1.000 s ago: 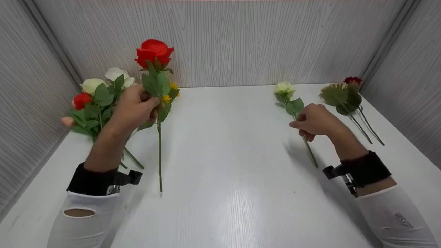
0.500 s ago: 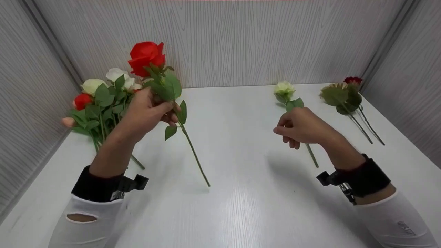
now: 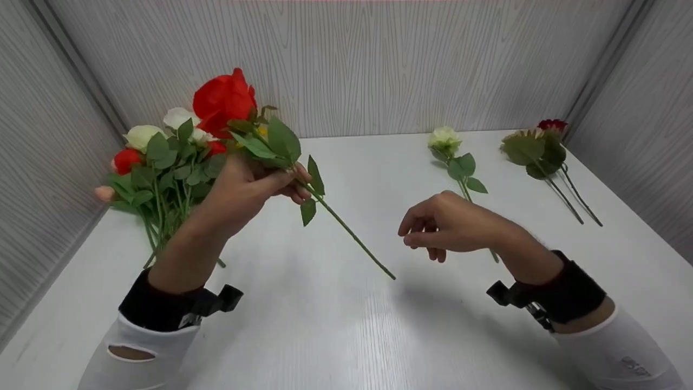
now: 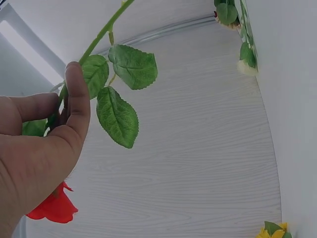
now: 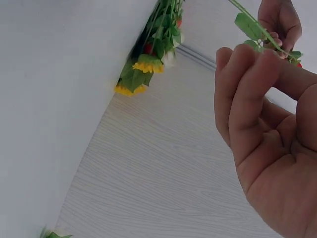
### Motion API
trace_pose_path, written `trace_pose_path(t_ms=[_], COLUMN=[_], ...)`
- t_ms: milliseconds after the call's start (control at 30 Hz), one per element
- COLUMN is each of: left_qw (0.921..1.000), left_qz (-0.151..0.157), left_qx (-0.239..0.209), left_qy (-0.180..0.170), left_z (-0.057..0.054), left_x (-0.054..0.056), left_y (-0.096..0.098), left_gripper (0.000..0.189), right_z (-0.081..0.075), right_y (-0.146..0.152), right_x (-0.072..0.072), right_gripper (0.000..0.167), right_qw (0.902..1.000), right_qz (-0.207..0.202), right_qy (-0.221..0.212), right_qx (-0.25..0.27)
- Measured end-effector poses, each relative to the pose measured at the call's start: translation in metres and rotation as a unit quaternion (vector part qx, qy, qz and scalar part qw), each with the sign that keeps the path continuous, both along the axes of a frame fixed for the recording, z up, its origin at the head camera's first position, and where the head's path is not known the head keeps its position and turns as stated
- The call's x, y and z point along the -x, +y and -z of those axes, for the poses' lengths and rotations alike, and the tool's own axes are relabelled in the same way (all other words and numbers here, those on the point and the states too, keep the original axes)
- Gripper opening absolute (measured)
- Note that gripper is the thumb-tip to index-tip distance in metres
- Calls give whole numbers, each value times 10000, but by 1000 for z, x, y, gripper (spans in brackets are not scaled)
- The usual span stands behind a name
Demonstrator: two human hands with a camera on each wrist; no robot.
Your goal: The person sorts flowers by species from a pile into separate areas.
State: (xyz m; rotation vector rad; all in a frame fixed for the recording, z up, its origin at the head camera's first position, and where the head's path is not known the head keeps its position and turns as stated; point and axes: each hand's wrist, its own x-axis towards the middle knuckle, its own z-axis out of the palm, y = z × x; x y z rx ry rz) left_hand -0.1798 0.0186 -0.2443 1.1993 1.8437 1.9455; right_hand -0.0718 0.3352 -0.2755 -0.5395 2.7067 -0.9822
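My left hand [image 3: 243,189] pinches the stem of a red rose [image 3: 223,103] just below its upper leaves. The bloom tilts to the upper left, and the bare stem end slants down to the right. Thumb and fingers meet round the stem in the left wrist view, where the red petals [image 4: 57,207] show below the hand. Nothing is in my right hand [image 3: 449,225], whose fingers bend loosely a short way right of the rose's stem end. Behind it a pale green flower [image 3: 445,142] lies on the table, part of its stem hidden by that hand.
At the left lies a bunch of white, pale and red roses [image 3: 143,138], partly behind my left forearm. Yellow sunflowers [image 5: 148,64] belong to that side too. Several dark red and brownish flowers [image 3: 552,125] lie at the back right. Panelled walls [image 3: 368,65] enclose the white table [image 3: 346,325].
My left hand has moved right and toward me, swinging the rose's stem end to the right. My right hand has let go of the pale green flower's stem and moved left and nearer.
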Motion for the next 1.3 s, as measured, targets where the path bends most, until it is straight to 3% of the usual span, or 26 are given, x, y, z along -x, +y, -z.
trace_pose_path(t_ms=[233, 433, 633, 833, 1100, 1300], left_qw=[9979, 9981, 9990, 9947, 9764, 9658], left_qz=[388, 396, 299, 137, -50, -302], left_qx=[-412, -462, 53, 964, 2139, 2574], left_qy=[305, -63, -336, -337, -294, -99], left_z=[2, 4, 6, 7, 9, 12], left_x=[-7, -9, -6, 0, 8, 16], left_y=[7, 10, 10, 8, 6, 4], left_gripper=[12, 19, 20, 26, 37, 37], right_z=[9, 12, 11, 10, 8, 8], right_y=[-9, -12, -12, -10, -3, 2], right_x=[0, -3, -5, -2, 1, 7], right_gripper=[19, 13, 6, 6, 9, 11], right_qw=[9928, 9823, 9735, 9695, 9679, 9774], right_qz=[-976, -1569, -1964, -2015, -1632, -1086], right_qy=[-171, -210, -423, -699, -1078, -1093], right_qx=[672, 1005, 1095, 1209, 1578, 1446])
